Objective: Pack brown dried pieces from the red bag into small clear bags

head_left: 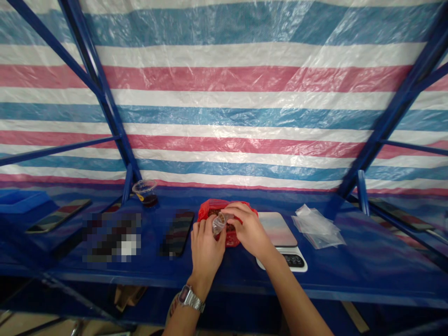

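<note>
My left hand (207, 247), with a metal watch on its wrist, is closed round a small clear plastic bag (218, 224) with its mouth held apart. At the mouth of that bag, my right hand (248, 228) has its fingers drawn together; what they hold is hidden. Both hands are over a red plastic bag (232, 240), which lies open on the blue table. Small brown pieces (213, 213) show inside the red bag, partly covered by my hands. To the right, beside my right forearm, stands a white kitchen scale (276, 228).
Several flat clear bags (318, 226) lie right of the scale. A dark phone (178, 233) is left of the red bag, and a clear cup with dark liquid (147, 193) stands behind it. Blue frame posts (105, 107) rise at both sides before a striped sheet (238, 112).
</note>
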`<state>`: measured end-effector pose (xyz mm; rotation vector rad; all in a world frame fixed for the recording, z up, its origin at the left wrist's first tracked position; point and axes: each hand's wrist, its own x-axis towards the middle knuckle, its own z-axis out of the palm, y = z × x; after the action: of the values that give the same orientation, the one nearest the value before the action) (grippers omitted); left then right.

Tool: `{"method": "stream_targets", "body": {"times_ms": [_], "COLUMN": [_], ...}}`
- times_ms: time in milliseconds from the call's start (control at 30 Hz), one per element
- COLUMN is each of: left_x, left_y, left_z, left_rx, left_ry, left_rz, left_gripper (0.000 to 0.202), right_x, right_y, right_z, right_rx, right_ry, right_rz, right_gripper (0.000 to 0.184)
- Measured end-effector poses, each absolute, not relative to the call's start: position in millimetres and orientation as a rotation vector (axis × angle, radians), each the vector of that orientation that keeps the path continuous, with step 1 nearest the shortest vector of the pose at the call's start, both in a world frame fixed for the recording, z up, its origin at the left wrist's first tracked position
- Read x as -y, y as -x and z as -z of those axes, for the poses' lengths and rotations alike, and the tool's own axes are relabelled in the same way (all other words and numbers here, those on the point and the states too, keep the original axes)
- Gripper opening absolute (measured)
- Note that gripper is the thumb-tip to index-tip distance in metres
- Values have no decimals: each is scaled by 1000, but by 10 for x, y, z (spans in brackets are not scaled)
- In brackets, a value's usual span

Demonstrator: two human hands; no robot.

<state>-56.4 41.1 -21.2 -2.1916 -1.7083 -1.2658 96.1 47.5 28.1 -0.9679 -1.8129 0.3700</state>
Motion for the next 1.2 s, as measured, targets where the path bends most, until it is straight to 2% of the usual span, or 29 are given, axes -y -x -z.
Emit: {"method": "stream_targets", "body": {"times_ms": [233,600,767,900,967,1067,1200], "left_x": [-418,-417,-418,-413,-400,-377,-348], "left_y": [565,589,601,608,608,596,521], "left_z": [214,169,142,120,94,47,15], "left_rx": [1759,1836,1830,1812,1790,1725,1649], "left_ry": [2182,2198,2179,2168,2153,2115,2137], "left_rz": [1257,1372,1502,1570,1623,1748,1890], "left_gripper": [34,30,24,23,24,27,26], "right_x": [-466,-562,-625,-614,-573,-472,-341], "right_y": [-940,-948,-1005,-1012,-996,-941,-854], "right_z": [-280,-178,-51,4,-46,-203,-362], "right_rx": [1791,1564,1582,1690,1682,1652,1577], "right_ry": [984,1073,1198,1278,1261,1106,919], "right_rz": [-370,-600,-402,-284,-265,-476,-823], "right_gripper": [35,29,28,40,39,25,20]}}
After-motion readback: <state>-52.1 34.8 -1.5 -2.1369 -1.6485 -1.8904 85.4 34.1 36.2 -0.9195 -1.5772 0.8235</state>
